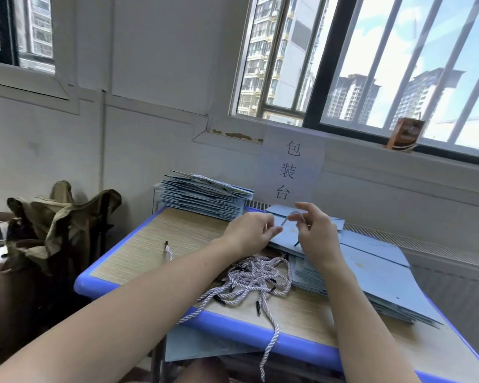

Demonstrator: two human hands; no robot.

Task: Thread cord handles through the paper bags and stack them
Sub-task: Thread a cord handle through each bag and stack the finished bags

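A flat light-blue paper bag (365, 261) lies on top of a pile of the same bags at the table's right. Above its far end my left hand (249, 230) and my right hand (314, 232) each pinch one white-and-grey twisted cord (293, 218), which loops between them. The cord's black tip (297, 243) hangs below my right hand, over the bag. A tangle of loose cords (256, 275) lies in front of my hands. A neat stack of bags with cords (202, 196) stands at the table's far left corner.
The wood-grain table has a blue rim (241, 327), and one cord (271, 344) hangs over its near edge. A single cord (168, 251) lies alone at the left. A green-brown draped chair (61, 222) stands left of the table. A paper sign (288, 170) hangs on the wall.
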